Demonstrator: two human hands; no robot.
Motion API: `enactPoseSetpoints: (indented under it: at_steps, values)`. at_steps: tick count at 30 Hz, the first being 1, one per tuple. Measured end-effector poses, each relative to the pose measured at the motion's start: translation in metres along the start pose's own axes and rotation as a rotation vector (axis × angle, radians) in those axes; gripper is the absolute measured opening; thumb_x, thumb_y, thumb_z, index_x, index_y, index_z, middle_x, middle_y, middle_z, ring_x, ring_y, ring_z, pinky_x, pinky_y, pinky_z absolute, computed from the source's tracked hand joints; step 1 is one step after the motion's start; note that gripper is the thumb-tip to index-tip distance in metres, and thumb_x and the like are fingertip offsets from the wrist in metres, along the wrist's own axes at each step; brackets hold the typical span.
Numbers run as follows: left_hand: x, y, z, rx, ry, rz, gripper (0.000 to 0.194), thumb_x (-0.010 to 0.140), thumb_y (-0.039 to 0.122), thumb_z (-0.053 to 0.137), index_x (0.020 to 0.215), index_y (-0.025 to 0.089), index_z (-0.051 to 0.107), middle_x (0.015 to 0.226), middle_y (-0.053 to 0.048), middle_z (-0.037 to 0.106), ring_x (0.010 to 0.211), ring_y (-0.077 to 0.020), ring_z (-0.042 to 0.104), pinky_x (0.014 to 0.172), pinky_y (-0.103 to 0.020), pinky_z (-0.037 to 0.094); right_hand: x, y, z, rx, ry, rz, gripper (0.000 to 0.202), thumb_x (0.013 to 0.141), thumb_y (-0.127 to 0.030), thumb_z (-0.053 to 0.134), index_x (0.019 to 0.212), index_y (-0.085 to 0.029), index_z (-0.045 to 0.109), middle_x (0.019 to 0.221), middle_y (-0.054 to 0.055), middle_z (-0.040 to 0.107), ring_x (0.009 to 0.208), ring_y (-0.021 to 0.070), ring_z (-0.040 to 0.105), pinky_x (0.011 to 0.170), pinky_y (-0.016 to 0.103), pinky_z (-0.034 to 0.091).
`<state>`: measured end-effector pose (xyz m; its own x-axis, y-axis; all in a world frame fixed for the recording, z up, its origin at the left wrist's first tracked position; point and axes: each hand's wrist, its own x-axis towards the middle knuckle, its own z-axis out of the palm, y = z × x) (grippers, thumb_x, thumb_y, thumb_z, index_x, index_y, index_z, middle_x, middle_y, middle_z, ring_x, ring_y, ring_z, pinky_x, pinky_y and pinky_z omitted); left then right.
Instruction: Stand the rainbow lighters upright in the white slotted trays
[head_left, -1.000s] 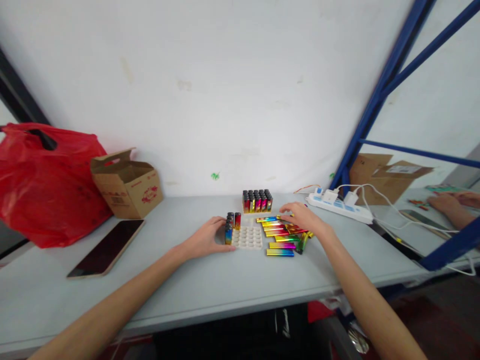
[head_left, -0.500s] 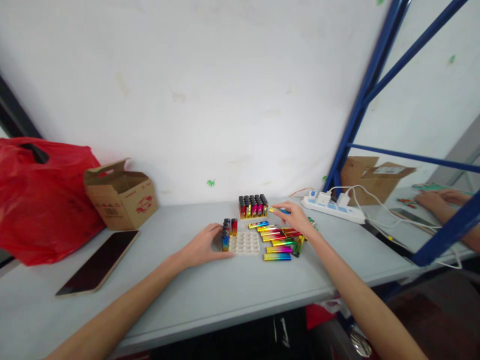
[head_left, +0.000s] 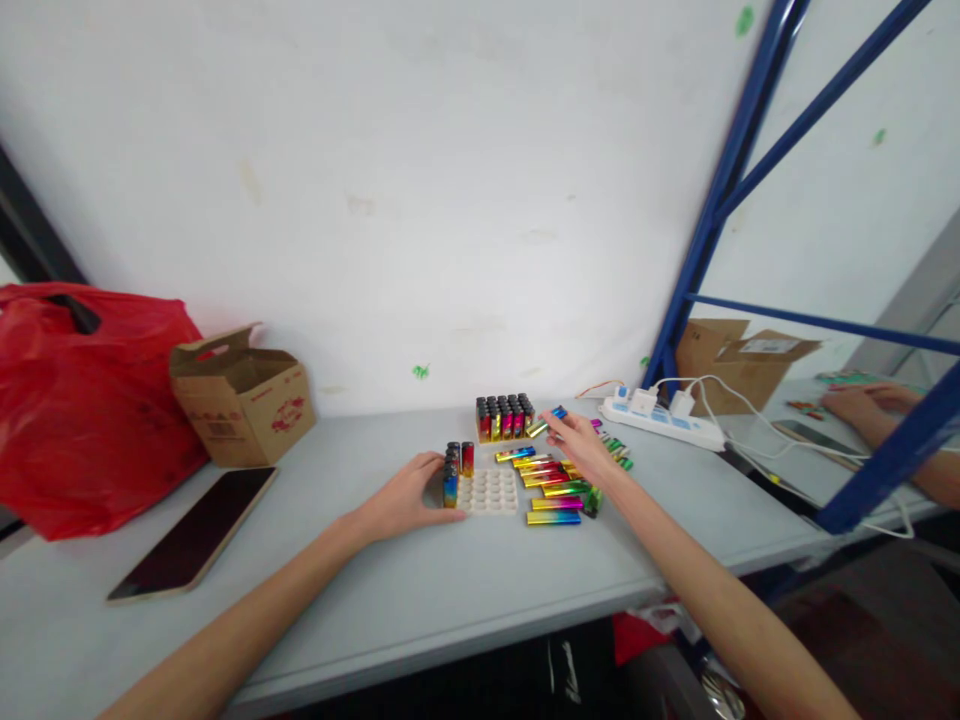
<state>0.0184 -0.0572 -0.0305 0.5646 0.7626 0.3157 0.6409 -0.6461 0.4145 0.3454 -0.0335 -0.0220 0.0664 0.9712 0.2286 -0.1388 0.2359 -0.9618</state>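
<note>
A white tray [head_left: 491,492] with rows of round holes lies on the table, with several upright shiny tubes [head_left: 451,488] with black tops at its left end. My left hand [head_left: 409,497] is closed round that end, thumb at the front corner and fingers behind. Between the fingertips of my right hand [head_left: 581,440] is a shiny blue-and-yellow tube [head_left: 541,426], held tilted above the table. Below it lies a loose pile of similar coloured tubes [head_left: 555,504]. Behind the tray stands a block of upright black-topped tubes [head_left: 504,420] in a second holder.
A phone [head_left: 196,535], an open carton [head_left: 244,405] and a red plastic bag [head_left: 90,420] are to the left. On the right are a white power strip [head_left: 664,424] with cables and a blue metal frame [head_left: 694,250]. Beyond the frame, another person's hands [head_left: 870,405] show.
My right hand has shifted slightly left and down, and the tube in it has turned, its blue end now pointing up. My left hand has stayed at the tray.
</note>
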Motion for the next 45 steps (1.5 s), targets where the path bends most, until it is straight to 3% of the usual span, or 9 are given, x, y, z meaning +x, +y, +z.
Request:
enactPoseSetpoints:
  at_steps: [3, 6, 13, 17, 22, 31, 35, 41, 45]
  values:
    - [0.0, 0.0, 0.001, 0.008, 0.007, -0.003, 0.07, 0.069, 0.072, 0.08, 0.115, 0.02, 0.068, 0.126, -0.015, 0.068, 0.118, -0.0366, 0.065, 0.108, -0.049, 0.053, -0.002, -0.001, 0.005, 0.046, -0.045, 0.034, 0.049, 0.074, -0.067, 0.079, 0.08, -0.02, 0.069, 0.083, 0.002, 0.068, 0.077, 0.015, 0.062, 0.07, 0.027, 0.054]
    - [0.0, -0.002, 0.003, 0.011, 0.005, -0.002, 0.07, 0.069, 0.072, 0.08, 0.113, 0.019, 0.068, 0.125, -0.016, 0.068, 0.117, -0.037, 0.065, 0.106, -0.048, 0.054, -0.003, -0.005, 0.008, 0.034, -0.183, 0.039, 0.049, 0.079, -0.068, 0.075, 0.086, -0.021, 0.069, 0.088, 0.004, 0.072, 0.08, 0.0184, 0.068, 0.075, 0.033, 0.058]
    - [0.0, -0.005, 0.006, 0.011, 0.002, 0.015, 0.069, 0.07, 0.073, 0.079, 0.11, 0.018, 0.066, 0.121, -0.014, 0.067, 0.113, -0.0353, 0.066, 0.102, -0.049, 0.055, 0.011, -0.012, 0.02, -0.416, -0.374, -0.22, 0.052, 0.094, -0.068, 0.057, 0.081, -0.018, 0.066, 0.067, 0.001, 0.066, 0.071, 0.0175, 0.062, 0.075, 0.031, 0.051]
    - [0.0, -0.005, 0.006, 0.02, -0.003, 0.019, 0.072, 0.071, 0.075, 0.077, 0.113, 0.018, 0.066, 0.123, -0.014, 0.066, 0.115, -0.035, 0.064, 0.104, -0.049, 0.054, 0.01, -0.003, 0.036, -0.45, -0.271, -0.215, 0.05, 0.101, -0.066, 0.041, 0.099, -0.02, 0.062, 0.062, -0.004, 0.055, 0.06, 0.0153, 0.054, 0.063, 0.028, 0.044]
    - [-0.001, -0.003, 0.004, 0.001, -0.009, 0.008, 0.072, 0.072, 0.073, 0.077, 0.117, 0.018, 0.066, 0.127, -0.014, 0.066, 0.119, -0.0348, 0.063, 0.106, -0.047, 0.053, -0.008, 0.002, 0.046, -0.668, -0.06, -0.331, 0.043, 0.1, -0.059, 0.043, 0.079, -0.022, 0.055, 0.07, 0.0, 0.057, 0.067, 0.0177, 0.052, 0.063, 0.029, 0.036]
    - [0.0, -0.003, 0.003, 0.025, -0.027, 0.005, 0.074, 0.072, 0.076, 0.076, 0.117, 0.018, 0.066, 0.126, -0.013, 0.065, 0.118, -0.034, 0.064, 0.106, -0.045, 0.052, -0.015, 0.002, 0.053, -0.648, -0.038, -0.326, 0.056, 0.095, -0.066, 0.047, 0.061, -0.022, 0.039, 0.059, -0.004, 0.036, 0.06, 0.0137, 0.037, 0.058, 0.028, 0.026]
    - [0.0, 0.001, 0.001, 0.005, -0.061, -0.015, 0.077, 0.073, 0.074, 0.076, 0.125, 0.018, 0.062, 0.13, -0.014, 0.064, 0.122, -0.034, 0.062, 0.109, -0.046, 0.05, -0.014, 0.007, 0.054, -0.662, -0.023, -0.3, 0.051, 0.094, -0.058, 0.046, 0.058, -0.023, 0.036, 0.056, -0.004, 0.035, 0.058, 0.0137, 0.037, 0.057, 0.028, 0.025]
    - [0.001, 0.002, -0.001, 0.01, -0.089, -0.021, 0.081, 0.075, 0.073, 0.076, 0.13, 0.015, 0.06, 0.134, -0.016, 0.061, 0.126, -0.0339, 0.059, 0.114, -0.046, 0.046, -0.017, 0.004, 0.056, -0.697, -0.085, -0.31, 0.044, 0.097, -0.056, 0.045, 0.067, -0.023, 0.042, 0.06, -0.003, 0.047, 0.062, 0.0164, 0.047, 0.059, 0.028, 0.031]
    - [0.001, 0.001, 0.0, -0.001, -0.07, -0.007, 0.079, 0.074, 0.073, 0.076, 0.127, 0.016, 0.062, 0.13, -0.015, 0.064, 0.122, -0.0344, 0.06, 0.111, -0.046, 0.048, -0.025, -0.006, 0.061, -0.659, -0.294, -0.267, 0.04, 0.104, -0.055, 0.037, 0.084, -0.024, 0.049, 0.073, -0.001, 0.059, 0.064, 0.0165, 0.053, 0.061, 0.028, 0.039]
